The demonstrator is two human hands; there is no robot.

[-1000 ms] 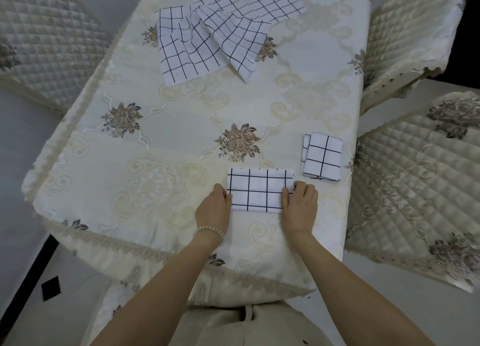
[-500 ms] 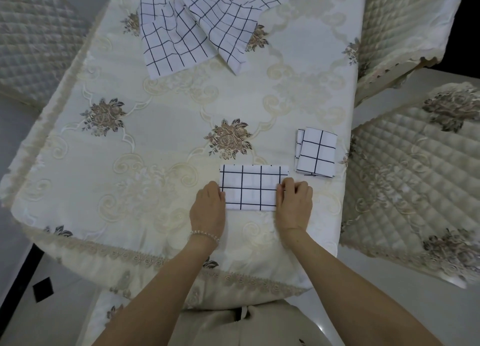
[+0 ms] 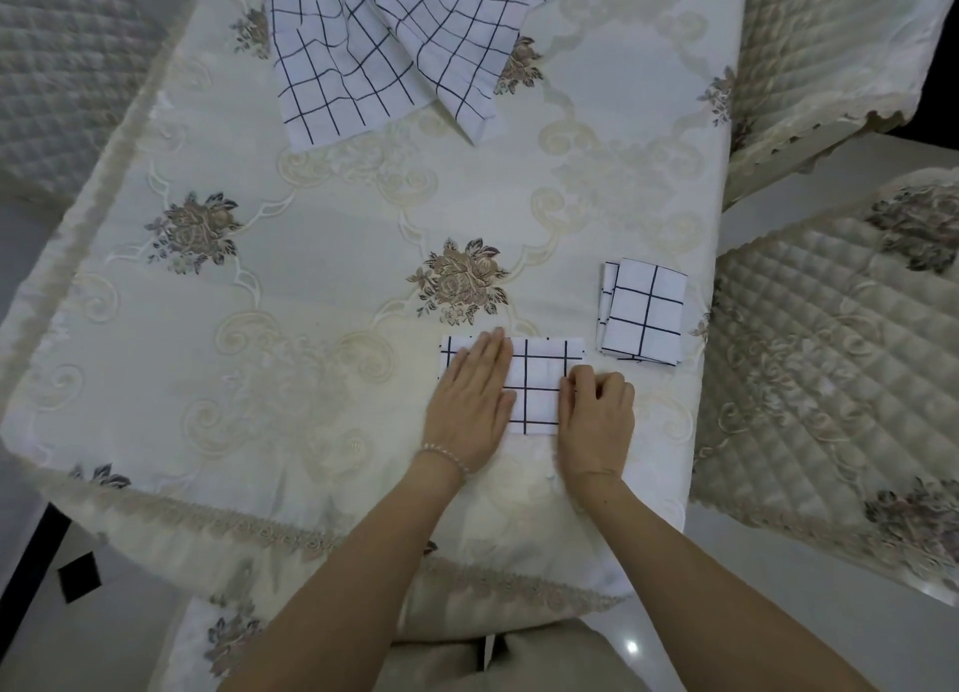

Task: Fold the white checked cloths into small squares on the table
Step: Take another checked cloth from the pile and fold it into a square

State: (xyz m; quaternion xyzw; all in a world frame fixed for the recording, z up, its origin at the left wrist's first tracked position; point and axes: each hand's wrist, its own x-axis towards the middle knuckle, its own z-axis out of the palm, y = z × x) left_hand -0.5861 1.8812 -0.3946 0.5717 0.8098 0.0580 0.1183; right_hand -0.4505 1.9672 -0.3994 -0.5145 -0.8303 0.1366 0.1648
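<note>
At lower centre of the floral table (image 3: pixel 322 286), the flat left hand (image 3: pixel 475 398) presses the cloth (image 3: pixel 539 385) while the right hand (image 3: pixel 597 416) pinches its edge, folded squares (image 3: pixel 643 317) beside, quilted chairs (image 3: pixel 830 359) around.

matt checked cloth (image 3: pixel 539 385), satiny embroidered tablecloth (image 3: pixel 322 255)

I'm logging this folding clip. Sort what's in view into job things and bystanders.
Job things:
half-folded cloth under both hands
left hand, flat on it
right hand, fingers curled at its right edge
folded square
unfolded cloths at the far end

Bystanders:
tablecloth
quilted chairs
</note>
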